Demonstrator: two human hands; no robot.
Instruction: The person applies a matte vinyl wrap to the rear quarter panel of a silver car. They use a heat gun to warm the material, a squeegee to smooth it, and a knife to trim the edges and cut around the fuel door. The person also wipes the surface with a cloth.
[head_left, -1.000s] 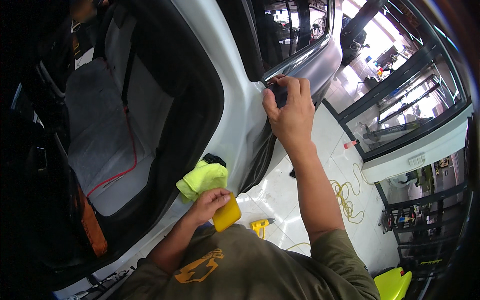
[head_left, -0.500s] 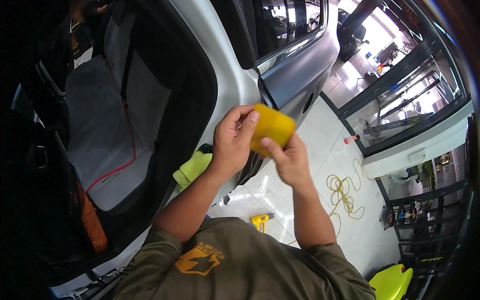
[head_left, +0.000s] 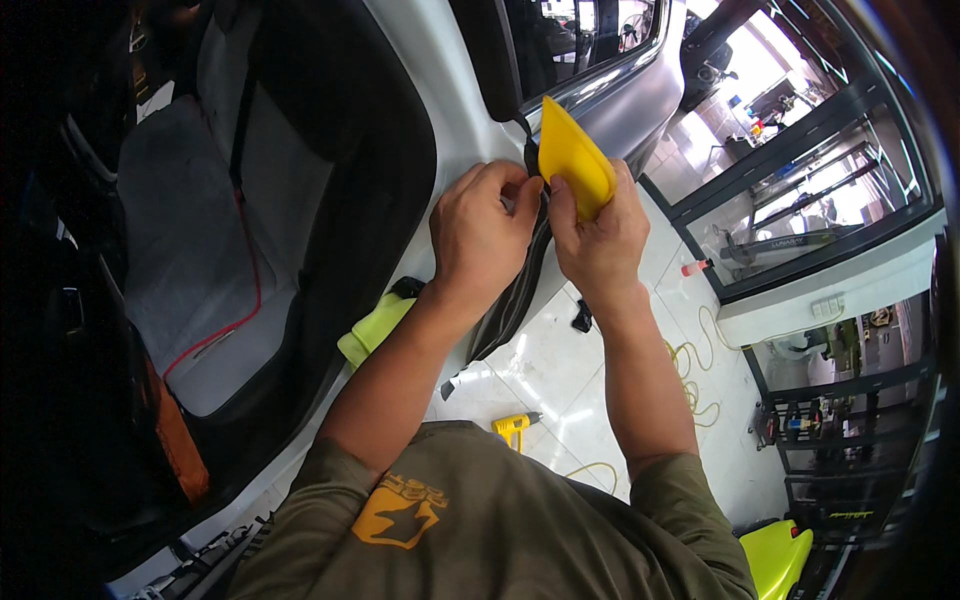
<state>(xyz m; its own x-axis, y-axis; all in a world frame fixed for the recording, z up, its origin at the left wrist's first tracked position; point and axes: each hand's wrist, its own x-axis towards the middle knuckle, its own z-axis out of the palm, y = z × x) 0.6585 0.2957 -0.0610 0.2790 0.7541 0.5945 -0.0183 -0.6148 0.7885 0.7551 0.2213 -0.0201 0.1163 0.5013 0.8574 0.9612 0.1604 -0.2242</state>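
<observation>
A flat yellow squeegee card (head_left: 577,160) is gripped between the thumb and fingers of my right hand (head_left: 608,240), its pointed corner raised. Close beside it, my left hand (head_left: 478,228) has thumb and forefinger pinched together at the edge of the car's body. Whatever lies between those fingertips is too small to make out. A black strip (head_left: 532,155) runs along the panel edge just above them, and dark, rippled material (head_left: 500,325) hangs below. The grey outer panel (head_left: 605,108) is behind the squeegee card.
Left is the open door frame with a grey seat (head_left: 185,240). A neon cloth (head_left: 370,328) lies by my left forearm. On the tiled floor are a yellow heat gun (head_left: 512,428), a black scrap (head_left: 582,317), a yellow cord (head_left: 690,385) and a red bottle (head_left: 692,268).
Both hands held the squeegee card before; my left hand has let go of it and moved to the panel edge. My right hand has lifted and tilted the card.
</observation>
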